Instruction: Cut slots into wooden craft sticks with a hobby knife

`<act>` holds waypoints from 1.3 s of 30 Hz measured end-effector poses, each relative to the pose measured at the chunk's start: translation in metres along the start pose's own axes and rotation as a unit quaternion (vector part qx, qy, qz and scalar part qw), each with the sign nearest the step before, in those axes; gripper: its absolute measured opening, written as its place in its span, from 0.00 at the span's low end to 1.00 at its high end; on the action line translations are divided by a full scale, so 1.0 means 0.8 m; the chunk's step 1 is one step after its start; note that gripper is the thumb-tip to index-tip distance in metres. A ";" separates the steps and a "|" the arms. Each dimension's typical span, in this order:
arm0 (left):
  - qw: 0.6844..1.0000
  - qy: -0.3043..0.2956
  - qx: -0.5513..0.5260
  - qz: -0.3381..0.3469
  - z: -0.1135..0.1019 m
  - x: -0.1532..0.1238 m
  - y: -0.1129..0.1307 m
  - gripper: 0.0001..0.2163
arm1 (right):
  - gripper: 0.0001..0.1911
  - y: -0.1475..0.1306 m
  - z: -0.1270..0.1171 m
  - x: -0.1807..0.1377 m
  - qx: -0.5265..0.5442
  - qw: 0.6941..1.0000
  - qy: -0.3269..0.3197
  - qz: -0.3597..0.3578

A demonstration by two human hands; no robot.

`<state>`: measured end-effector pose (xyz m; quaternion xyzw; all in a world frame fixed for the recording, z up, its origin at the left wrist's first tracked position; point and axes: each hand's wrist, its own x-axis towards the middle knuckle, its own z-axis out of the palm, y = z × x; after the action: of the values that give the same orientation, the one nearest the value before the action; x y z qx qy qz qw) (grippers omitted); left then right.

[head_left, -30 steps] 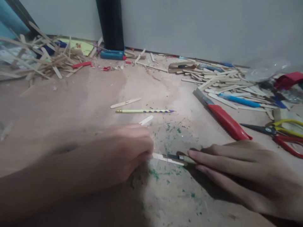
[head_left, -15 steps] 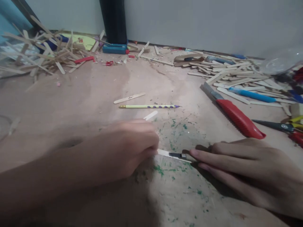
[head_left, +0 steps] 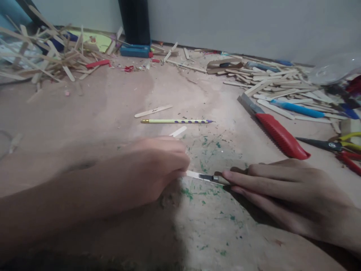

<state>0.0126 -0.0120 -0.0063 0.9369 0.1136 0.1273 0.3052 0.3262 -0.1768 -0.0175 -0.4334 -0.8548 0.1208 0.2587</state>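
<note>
My left hand (head_left: 160,165) is closed over a white craft stick (head_left: 193,174), whose right part sticks out past the fingers. In my right hand (head_left: 287,195) is a small carving knife (head_left: 215,178) with a dark flat tip, a metal collar and a light handle mostly covered by my fingers. Its tip lies on the stick or just above it; I cannot tell which. Beyond my left hand shows the end of another craft stick (head_left: 178,131). A pale yellow pencil (head_left: 175,121) with purple spots lies farther off, and a loose craft stick (head_left: 153,111) is behind it.
A red-handled utility knife (head_left: 282,135) and scissors (head_left: 332,145) lie at right. Behind them are a heap of craft sticks (head_left: 290,84) and a blue pen (head_left: 299,108). Another stick pile (head_left: 50,56) stands back left, near a teal block (head_left: 135,51). Green flecks dot the tabletop (head_left: 203,233).
The whole view has shifted slightly, so everything sits a little higher in the picture. Both hands keep nearly the same pose, the knife tip still along the stick.
</note>
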 end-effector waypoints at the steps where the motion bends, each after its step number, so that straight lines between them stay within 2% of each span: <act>1: 1.000 -0.001 -0.002 0.001 0.000 0.000 -0.001 0.17 | 0.28 0.000 0.001 -0.001 0.003 1.000 0.003 0.002; 4: 1.000 0.011 -0.020 0.016 0.003 -0.001 -0.006 0.17 | 0.30 -0.001 0.004 -0.003 -0.004 1.000 0.004 -0.004; 8: 0.998 0.031 -0.024 0.044 0.003 -0.002 -0.008 0.17 | 0.23 0.000 0.007 -0.002 -0.025 0.999 0.023 -0.012; 13: 1.000 0.010 -0.010 0.019 -0.003 0.000 -0.001 0.17 | 0.17 -0.002 0.000 -0.002 -0.006 1.000 0.010 0.008; 22: 1.000 0.014 -0.020 0.014 0.000 -0.002 -0.005 0.17 | 0.19 -0.003 -0.008 -0.005 -0.057 0.998 -0.020 0.005; 35: 0.999 0.021 -0.013 0.032 0.000 0.001 -0.003 0.17 | 0.15 -0.006 -0.002 -0.006 -0.077 0.997 0.024 0.007; 39: 0.999 0.021 -0.011 0.023 0.000 0.000 -0.004 0.17 | 0.17 -0.007 -0.001 -0.008 -0.083 0.997 0.001 0.009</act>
<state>0.0123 -0.0096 -0.0086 0.9330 0.0971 0.1553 0.3099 0.3263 -0.1852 -0.0164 -0.4611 -0.8577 0.0515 0.2217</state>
